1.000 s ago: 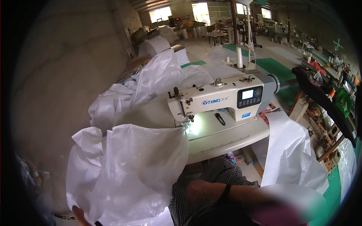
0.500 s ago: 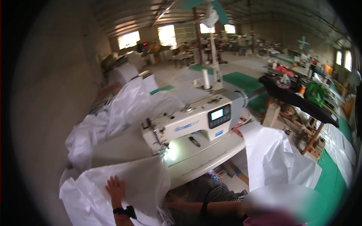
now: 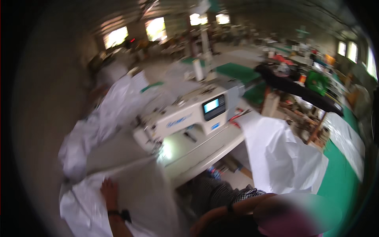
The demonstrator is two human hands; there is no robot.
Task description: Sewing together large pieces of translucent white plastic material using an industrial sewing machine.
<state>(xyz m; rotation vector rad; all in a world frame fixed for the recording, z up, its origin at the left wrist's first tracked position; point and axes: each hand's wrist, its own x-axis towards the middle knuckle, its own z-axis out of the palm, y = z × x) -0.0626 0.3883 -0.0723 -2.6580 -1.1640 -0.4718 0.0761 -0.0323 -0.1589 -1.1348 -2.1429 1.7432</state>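
My left hand [image 3: 109, 193], with a dark band at the wrist, lies flat on a white plastic-looking sheet [image 3: 138, 189] at the lower left. Its fingers are stretched out and hold nothing. The sheet spreads over the table edge, its far corner close to the lit needle area of a white sewing machine [image 3: 185, 120]. My right hand [image 3: 196, 229] is low at the bottom edge, near the sheet's right side; its fingers are hidden and smeared by motion.
Bunched white sheeting [image 3: 114, 98] lies along the table's left side. Beside the machine sit a dark small tool [image 3: 190, 136] and red-handled scissors [image 3: 237, 115]. More white sheet [image 3: 272, 154] hangs at the right, next to a cluttered black-topped bench [image 3: 300, 91]. A thread cone [image 3: 197, 70] stands behind.
The whole view has shifted, so the machine sits further left and lower. My right hand has moved down toward the bottom edge. My left hand stays on the sheet, its fingers less spread.
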